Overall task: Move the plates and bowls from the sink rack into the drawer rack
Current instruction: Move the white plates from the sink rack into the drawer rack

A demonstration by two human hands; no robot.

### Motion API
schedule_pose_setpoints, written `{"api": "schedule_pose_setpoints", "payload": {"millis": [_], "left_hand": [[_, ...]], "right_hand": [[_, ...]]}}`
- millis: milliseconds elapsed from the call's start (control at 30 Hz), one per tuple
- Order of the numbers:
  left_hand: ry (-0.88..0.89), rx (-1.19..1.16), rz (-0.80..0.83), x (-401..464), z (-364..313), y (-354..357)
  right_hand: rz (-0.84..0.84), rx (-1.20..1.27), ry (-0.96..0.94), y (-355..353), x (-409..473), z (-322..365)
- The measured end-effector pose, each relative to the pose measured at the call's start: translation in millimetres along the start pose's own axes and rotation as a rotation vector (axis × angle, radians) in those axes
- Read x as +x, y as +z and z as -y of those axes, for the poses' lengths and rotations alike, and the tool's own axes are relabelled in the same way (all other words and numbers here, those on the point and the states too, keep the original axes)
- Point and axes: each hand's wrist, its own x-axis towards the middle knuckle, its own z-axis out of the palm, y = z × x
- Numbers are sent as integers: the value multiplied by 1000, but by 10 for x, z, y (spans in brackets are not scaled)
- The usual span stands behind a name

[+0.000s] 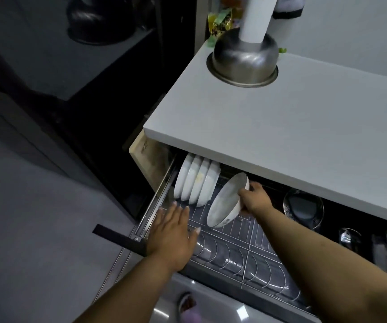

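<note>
Left hand (171, 231) flat and released over drawer rack (246, 250), right hand (254, 197) grasping tilted white bowl (226, 201)

A single wide-angle camera, worn on the person's head, looks forward and steeply down over an open drawer rack (234, 243) beneath a grey countertop (292, 117). Both forearms enter from the bottom edge, the left hand (171, 231) and right hand (255, 198) near the middle of the frame, close to the lens. The counter runs away toward the upper right, where an upturned steel bowl (243, 64) sits far from the camera; dark cabinets (55, 66) and grey floor (36, 217) fill the left side. Straight edges bow near the borders. No second view exists.
</note>
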Motion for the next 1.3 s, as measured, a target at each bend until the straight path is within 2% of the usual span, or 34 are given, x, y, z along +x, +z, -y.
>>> {"api": "schedule_pose_setpoints", "payload": {"millis": [133, 267, 467, 633, 733, 1033, 1200, 1300], "left_hand": [[2, -13, 9, 6, 32, 7], [-11, -65, 15, 8, 35, -9], [9, -100, -3, 25, 70, 11], [1, -141, -91, 33, 72, 32], [2, -145, -58, 58, 83, 75], [7, -93, -100, 82, 86, 135], [4, -90, -30, 75, 65, 55], [-20, -108, -2, 81, 53, 25]], "right_hand": [[-17, -80, -28, 97, 281, 35], [-14, -129, -75, 183, 929, -272], [-14, -345, -112, 348, 609, 186], [11, -512, -120, 484, 690, 271], [41, -580, -100, 553, 760, 301], [68, -541, -93, 621, 821, 380], [33, -462, -57, 538, 558, 334], [52, -368, -107, 455, 254, 212]]}}
